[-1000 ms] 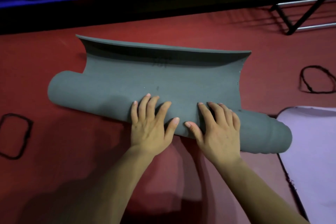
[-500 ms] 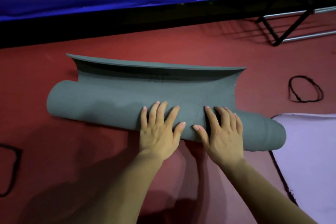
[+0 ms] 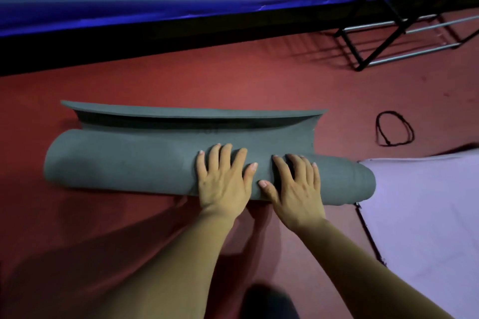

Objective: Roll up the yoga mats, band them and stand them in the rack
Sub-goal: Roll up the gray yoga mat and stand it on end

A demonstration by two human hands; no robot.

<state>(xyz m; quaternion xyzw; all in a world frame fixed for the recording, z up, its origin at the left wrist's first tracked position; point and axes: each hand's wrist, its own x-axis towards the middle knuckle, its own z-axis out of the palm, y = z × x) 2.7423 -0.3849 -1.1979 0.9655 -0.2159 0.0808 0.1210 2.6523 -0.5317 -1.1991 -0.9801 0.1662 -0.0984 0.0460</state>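
Note:
A grey yoga mat [image 3: 124, 163] lies across the red floor, nearly all rolled into a thick tube, with a short curled flap left at its far edge. My left hand [image 3: 223, 179] and my right hand [image 3: 295, 186] press flat on top of the roll near its middle, fingers spread, palms down. A black elastic band [image 3: 394, 128] lies in a loop on the floor to the right. A lilac mat [image 3: 425, 215] lies flat at the right edge. The black metal rack [image 3: 388, 33] stands at the far right.
A blue padded wall with a black base [image 3: 155, 33] runs along the back. The red floor [image 3: 207, 80] lies between the roll and that wall. A dark shape [image 3: 267, 303] shows at the bottom edge between my arms.
Both hands have pushed the roll away from me, and the loose flap has become shorter. The view has tilted up, bringing more of the rack into sight and taking the left band out of frame.

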